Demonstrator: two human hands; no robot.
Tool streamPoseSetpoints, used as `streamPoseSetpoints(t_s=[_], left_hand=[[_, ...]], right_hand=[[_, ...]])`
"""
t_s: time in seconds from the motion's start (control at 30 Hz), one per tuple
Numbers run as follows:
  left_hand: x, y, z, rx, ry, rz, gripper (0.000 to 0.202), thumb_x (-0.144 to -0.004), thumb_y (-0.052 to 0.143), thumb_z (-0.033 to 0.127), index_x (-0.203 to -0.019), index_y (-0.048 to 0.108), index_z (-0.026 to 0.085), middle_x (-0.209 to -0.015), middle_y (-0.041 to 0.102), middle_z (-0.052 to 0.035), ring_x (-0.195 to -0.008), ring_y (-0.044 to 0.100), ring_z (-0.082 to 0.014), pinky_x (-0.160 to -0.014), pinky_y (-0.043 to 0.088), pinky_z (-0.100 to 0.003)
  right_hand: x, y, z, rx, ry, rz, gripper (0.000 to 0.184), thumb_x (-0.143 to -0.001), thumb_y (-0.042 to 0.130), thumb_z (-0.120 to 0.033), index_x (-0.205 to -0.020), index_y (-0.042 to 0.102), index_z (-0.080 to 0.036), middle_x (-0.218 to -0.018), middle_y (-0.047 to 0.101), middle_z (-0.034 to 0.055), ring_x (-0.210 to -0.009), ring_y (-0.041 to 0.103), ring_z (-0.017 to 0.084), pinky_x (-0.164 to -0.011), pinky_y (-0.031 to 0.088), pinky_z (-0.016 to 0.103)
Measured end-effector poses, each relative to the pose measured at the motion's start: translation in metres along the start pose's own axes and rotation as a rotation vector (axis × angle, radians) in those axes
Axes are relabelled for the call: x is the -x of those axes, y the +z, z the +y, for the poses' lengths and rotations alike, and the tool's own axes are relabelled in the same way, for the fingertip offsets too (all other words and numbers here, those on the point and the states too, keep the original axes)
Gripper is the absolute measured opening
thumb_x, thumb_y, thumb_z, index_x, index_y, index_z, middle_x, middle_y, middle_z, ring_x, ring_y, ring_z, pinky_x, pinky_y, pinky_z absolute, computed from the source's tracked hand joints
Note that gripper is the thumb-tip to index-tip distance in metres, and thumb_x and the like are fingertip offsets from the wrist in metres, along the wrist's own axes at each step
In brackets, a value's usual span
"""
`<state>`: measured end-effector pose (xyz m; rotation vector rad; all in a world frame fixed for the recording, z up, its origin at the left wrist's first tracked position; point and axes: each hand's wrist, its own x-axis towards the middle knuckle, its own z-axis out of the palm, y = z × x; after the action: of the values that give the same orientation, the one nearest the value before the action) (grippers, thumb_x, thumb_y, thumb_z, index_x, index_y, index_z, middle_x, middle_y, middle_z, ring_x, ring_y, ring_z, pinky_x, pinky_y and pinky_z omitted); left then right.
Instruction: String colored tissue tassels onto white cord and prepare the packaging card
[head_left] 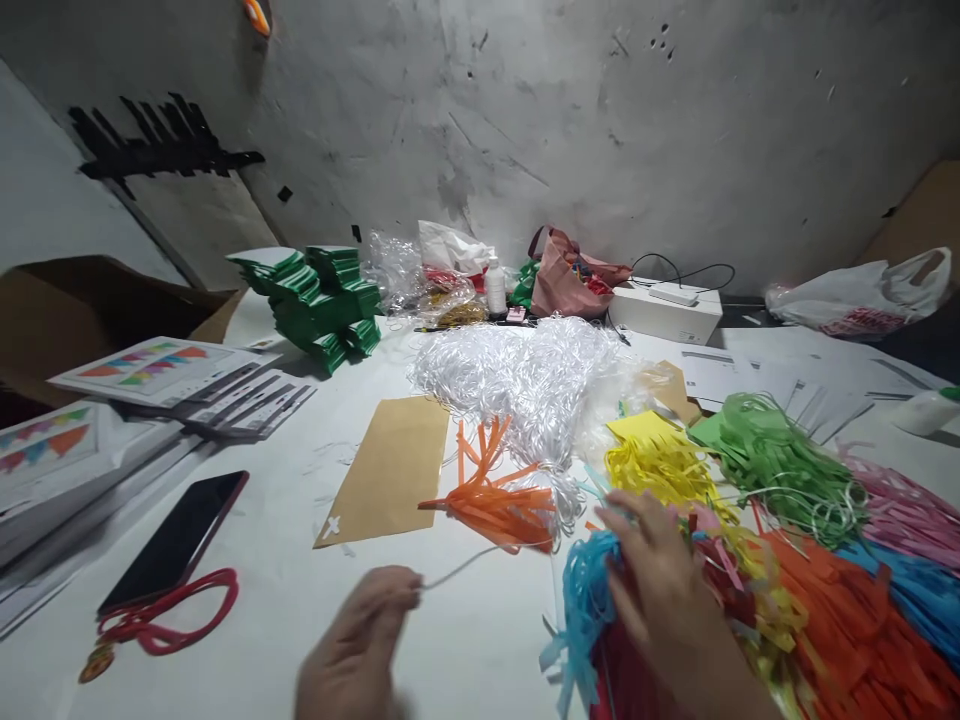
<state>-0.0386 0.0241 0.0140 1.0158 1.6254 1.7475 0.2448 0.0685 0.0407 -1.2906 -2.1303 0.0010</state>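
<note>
Head view: left hand [361, 640] pinches pale cord [453, 573], best kept untangled; right hand [664, 595], fingers loosely spread, has blue streamers [589, 585] beside its fingertips.

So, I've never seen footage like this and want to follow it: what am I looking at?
There's no machine here, just a person's two bare hands. The single picture comes from a camera on their head, looking forward and down over a white table. The left hand pinches a thin string. The right hand is at a blue fringed bunch; whether it grips anything is unclear. An orange tassel lies between, its tip over a brown sheet. Beyond is a heap of white strands; a phone lies at left.
</note>
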Motion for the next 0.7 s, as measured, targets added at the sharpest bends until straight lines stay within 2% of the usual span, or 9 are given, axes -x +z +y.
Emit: streamPoseSetpoints(t_s=[0.07,0.1,0.17,0.23,0.3,0.43,0.57,0.63,0.7], left_hand=[[0.015,0.017,0.011,0.014,0.107,-0.267,0.015,-0.082,0.076,0.036,-0.074,0.075,0.023,-0.083,0.072,-0.0031,-0.082,0.067,-0.0202,-0.074,0.055,-0.026],[0.020,0.024,0.015,0.027,0.156,-0.394,0.012,-0.086,0.072,0.033,-0.078,0.076,0.024,-0.082,0.071,-0.0034,-0.080,0.067,-0.0202,-0.073,0.055,-0.027],[0.021,0.031,0.020,0.019,0.230,-0.557,0.012,-0.091,0.065,0.028,-0.086,0.076,0.025,-0.082,0.070,-0.0039,-0.079,0.068,-0.0203,-0.072,0.055,-0.028],[0.007,0.031,0.018,-0.096,0.264,-0.582,0.016,-0.094,0.059,0.030,-0.093,0.074,0.024,-0.087,0.070,-0.0055,-0.081,0.068,-0.0208,-0.073,0.056,-0.029],[-0.020,0.026,0.009,-0.313,0.251,-0.535,0.024,-0.097,0.051,0.034,-0.106,0.071,0.023,-0.097,0.070,-0.0080,-0.080,0.068,-0.0205,-0.072,0.056,-0.031],[-0.078,0.026,-0.020,-0.597,0.228,-0.507,0.036,-0.093,0.048,0.027,-0.126,0.060,0.020,-0.116,0.068,-0.0124,-0.081,0.067,-0.0215,-0.079,0.056,-0.038],[-0.103,0.038,-0.039,-0.716,0.293,-0.584,0.024,-0.083,0.050,0.016,-0.096,0.070,0.019,-0.095,0.071,-0.0083,-0.078,0.065,-0.0221,-0.072,0.053,-0.033],[-0.100,0.037,-0.037,-0.763,0.352,-0.619,0.025,-0.083,0.045,0.012,-0.079,0.069,0.020,-0.084,0.068,-0.0062,-0.067,0.061,-0.0197,-0.064,0.050,-0.031],[-0.091,0.031,-0.028,-0.783,0.441,-0.648,0.031,-0.083,0.041,0.009,-0.080,0.070,0.020,-0.089,0.070,-0.0075,-0.073,0.063,-0.0207,-0.067,0.051,-0.032]], right_hand=[[0.002,0.011,-0.027,-0.161,-0.191,-0.117,0.056,-0.091,0.051,-0.015,-0.145,0.038,-0.018,-0.138,0.054,0.0164,-0.133,0.047,0.033,-0.107,0.044,0.049],[0.003,0.018,-0.039,-0.251,-0.257,-0.150,0.056,-0.092,0.053,-0.019,-0.146,0.036,-0.018,-0.131,0.061,0.0155,-0.127,0.054,0.031,-0.102,0.048,0.043],[0.005,0.032,-0.052,-0.414,-0.270,-0.170,0.038,-0.098,0.049,-0.023,-0.136,0.045,-0.020,-0.107,0.071,0.0095,-0.101,0.068,0.024,-0.086,0.055,0.032],[0.005,0.043,-0.053,-0.521,-0.172,-0.174,0.019,-0.104,0.039,-0.025,-0.113,0.056,-0.023,-0.087,0.071,0.0029,-0.078,0.070,0.017,-0.071,0.054,0.025],[0.006,0.050,-0.046,-0.557,-0.073,-0.229,0.026,-0.107,0.034,-0.029,-0.095,0.057,-0.024,-0.080,0.069,0.0006,-0.070,0.067,0.014,-0.065,0.050,0.022],[0.006,0.060,-0.035,-0.543,-0.011,-0.254,0.038,-0.108,0.028,-0.039,-0.089,0.057,-0.024,-0.074,0.066,0.0001,-0.063,0.063,0.014,-0.058,0.046,0.021],[0.005,0.064,-0.035,-0.560,-0.009,-0.270,0.033,-0.108,0.031,-0.036,-0.092,0.058,-0.024,-0.078,0.067,0.0006,-0.068,0.065,0.014,-0.063,0.048,0.021],[0.003,0.062,-0.034,-0.576,0.028,-0.267,0.029,-0.107,0.035,-0.033,-0.092,0.059,-0.024,-0.078,0.068,0.0003,-0.069,0.066,0.015,-0.065,0.049,0.021],[0.001,0.057,-0.033,-0.614,0.059,-0.241,0.027,-0.106,0.037,-0.032,-0.093,0.060,-0.024,-0.079,0.068,0.0006,-0.070,0.066,0.015,-0.065,0.049,0.020]])
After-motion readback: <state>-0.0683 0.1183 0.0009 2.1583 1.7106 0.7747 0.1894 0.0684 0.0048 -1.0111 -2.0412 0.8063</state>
